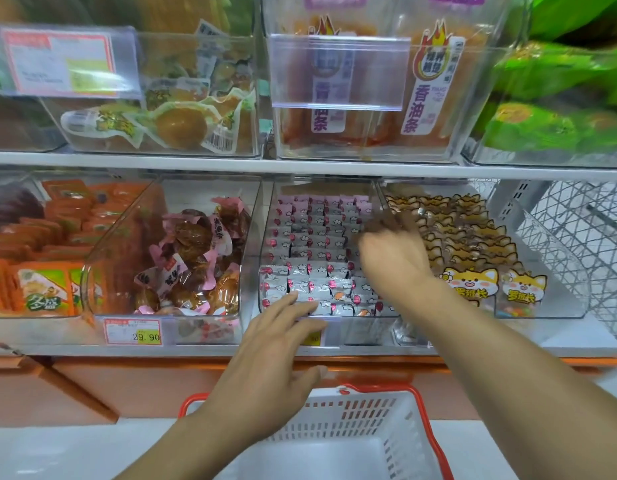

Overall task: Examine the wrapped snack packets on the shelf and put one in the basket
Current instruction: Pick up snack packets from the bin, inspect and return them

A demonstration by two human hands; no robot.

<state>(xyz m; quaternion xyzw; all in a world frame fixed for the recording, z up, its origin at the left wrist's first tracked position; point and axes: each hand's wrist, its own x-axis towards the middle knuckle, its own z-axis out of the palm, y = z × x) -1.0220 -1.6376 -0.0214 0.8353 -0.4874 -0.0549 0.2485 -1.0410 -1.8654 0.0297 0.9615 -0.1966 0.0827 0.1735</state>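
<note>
Your basket point(352, 420) waits empty at six o'clock. The snack packets point(317, 258) fill the centre bin. Your left hand point(265, 362) hovers with fingers spread; your right hand point(393, 258) is blurred, grip unclear. Rummaging could spill neighbouring packets.

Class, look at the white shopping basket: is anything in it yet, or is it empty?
Empty, as far as visible: the basket shows only bare white floor.
</note>
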